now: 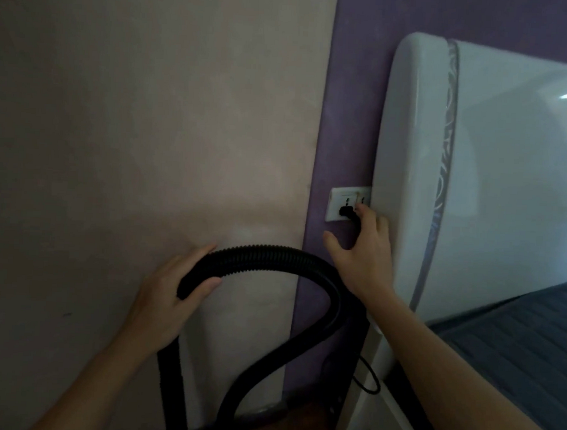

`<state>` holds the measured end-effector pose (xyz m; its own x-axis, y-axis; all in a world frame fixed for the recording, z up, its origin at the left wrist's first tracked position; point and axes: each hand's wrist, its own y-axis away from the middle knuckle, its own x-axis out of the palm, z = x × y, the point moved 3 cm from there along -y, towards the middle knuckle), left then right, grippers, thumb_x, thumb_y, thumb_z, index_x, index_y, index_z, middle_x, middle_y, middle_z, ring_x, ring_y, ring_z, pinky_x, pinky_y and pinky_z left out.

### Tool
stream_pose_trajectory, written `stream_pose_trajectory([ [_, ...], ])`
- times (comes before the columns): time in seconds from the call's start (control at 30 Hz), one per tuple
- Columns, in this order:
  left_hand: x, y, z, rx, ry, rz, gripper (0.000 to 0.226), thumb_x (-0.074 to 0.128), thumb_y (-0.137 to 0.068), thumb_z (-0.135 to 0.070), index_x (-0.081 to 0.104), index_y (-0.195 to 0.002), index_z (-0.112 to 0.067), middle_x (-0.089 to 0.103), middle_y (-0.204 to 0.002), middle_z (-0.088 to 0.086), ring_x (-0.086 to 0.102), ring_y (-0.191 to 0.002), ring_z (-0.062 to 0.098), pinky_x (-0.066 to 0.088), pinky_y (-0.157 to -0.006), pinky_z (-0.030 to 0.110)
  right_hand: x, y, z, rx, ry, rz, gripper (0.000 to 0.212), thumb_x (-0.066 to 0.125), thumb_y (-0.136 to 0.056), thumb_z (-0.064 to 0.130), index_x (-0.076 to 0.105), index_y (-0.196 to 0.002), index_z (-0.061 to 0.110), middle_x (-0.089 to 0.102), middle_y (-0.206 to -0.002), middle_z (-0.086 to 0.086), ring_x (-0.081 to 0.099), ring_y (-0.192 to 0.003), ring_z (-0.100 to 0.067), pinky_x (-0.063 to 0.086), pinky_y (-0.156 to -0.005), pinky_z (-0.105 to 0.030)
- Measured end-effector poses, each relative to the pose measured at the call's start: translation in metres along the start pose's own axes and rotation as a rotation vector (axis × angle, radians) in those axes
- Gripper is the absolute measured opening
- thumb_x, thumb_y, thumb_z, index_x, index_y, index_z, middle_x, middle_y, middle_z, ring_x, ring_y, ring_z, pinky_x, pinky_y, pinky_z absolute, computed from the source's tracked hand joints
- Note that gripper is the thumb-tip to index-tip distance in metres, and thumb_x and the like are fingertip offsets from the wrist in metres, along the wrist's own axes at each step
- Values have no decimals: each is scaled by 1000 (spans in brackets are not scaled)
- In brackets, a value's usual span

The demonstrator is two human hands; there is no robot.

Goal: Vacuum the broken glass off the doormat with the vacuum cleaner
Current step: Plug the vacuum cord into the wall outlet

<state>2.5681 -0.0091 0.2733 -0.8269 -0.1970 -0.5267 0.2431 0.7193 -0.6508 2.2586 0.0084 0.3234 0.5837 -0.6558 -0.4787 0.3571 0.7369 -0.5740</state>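
Right, the left hand (162, 304) is wrapped around the vacuum cleaner's black ribbed hose (273, 252), thumb over the front and fingers behind it, a firm grip. Over on the other side, the right hand (367, 252) reaches up to the black plug (345, 212). Its fingers are stretched out against the plug with the thumb spread wide and clear of it, so it is touching, not clasping. That plug sits in the white socket plate (337, 201), and a thin black cord (370, 377) loops low beneath the right forearm. The hose arches from the left hand across to just under the right wrist, then curls back down and left toward the floor. The socket is on a purple wall strip (347, 103), with a beige wall (149, 109) to its left. A glossy white headboard (491, 176) overlaps the plate's right edge, above a grey quilted bed cover (525, 342).
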Motion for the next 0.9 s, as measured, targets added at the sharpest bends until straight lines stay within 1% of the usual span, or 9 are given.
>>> stream_pose_trajectory([
  [0.1,4,18,-4,-95,163,-6,37,60,-95,-53,49,-128,-67,53,-128,-47,50,-119,-19,35,-98,1,-4,25,18,-182,-111,30,70,68,-86,47,51,-142,10,57,-126,-1,54,-116,-11,35,-96,-10],
  [0.17,8,31,-1,-162,269,-33,45,64,-96,-38,50,-123,-72,57,-123,-44,55,-116,-16,38,-95,2,7,40,28,-287,-144,170,69,64,-85,54,54,-139,13,61,-120,2,56,-112,-6,38,-96,-6],
  [0.27,11,46,4,-236,343,-53,35,57,-97,-33,53,-127,-52,65,-109,-35,62,-101,-8,46,-90,13,23,54,34,-349,-123,314,66,63,-84,62,60,-134,19,67,-117,3,63,-108,-8,51,-96,-23],
  [0.37,7,53,7,-282,360,-12,32,56,-98,-35,50,-128,-45,65,-102,-32,61,-94,-7,47,-87,18,32,56,28,-302,-117,316,59,60,-83,67,69,-121,23,71,-110,7,66,-102,-11,54,-92,-36],
  [0.43,2,55,8,-314,356,10,34,55,-99,-36,48,-130,-45,65,-101,-26,60,-96,-5,46,-89,19,34,57,26,-276,-134,317,56,60,-82,67,71,-117,24,72,-107,6,67,-101,-12,52,-93,-30],
  [0.53,-6,70,14,-382,367,98,43,56,-96,-36,42,-136,-45,62,-119,-18,60,-112,0,47,-99,20,33,61,28,-284,-127,316,50,65,-84,63,71,-117,25,72,-106,3,66,-100,-11,43,-89,-10],
  [0.6,-8,92,25,-452,366,160,49,62,-92,-32,43,-135,-44,60,-128,-17,59,-119,-1,48,-104,20,29,59,32,-293,-125,316,45,69,-87,57,72,-117,24,71,-105,3,65,-99,-10,40,-86,-5],
  [0.73,-1,122,54,-584,248,235,33,69,-92,-15,60,-122,-26,70,-119,-4,66,-113,8,51,-106,34,31,52,42,-354,-119,344,41,69,-90,52,72,-116,21,68,-99,7,63,-95,-7,42,-82,-14],
  [0.9,6,118,68,-696,306,160,30,66,-93,-2,62,-123,-3,70,-111,0,67,-106,8,50,-98,21,51,33,51,-363,-73,488,39,67,-93,49,68,-123,25,62,-104,12,56,-98,-3,37,-82,-16],
])
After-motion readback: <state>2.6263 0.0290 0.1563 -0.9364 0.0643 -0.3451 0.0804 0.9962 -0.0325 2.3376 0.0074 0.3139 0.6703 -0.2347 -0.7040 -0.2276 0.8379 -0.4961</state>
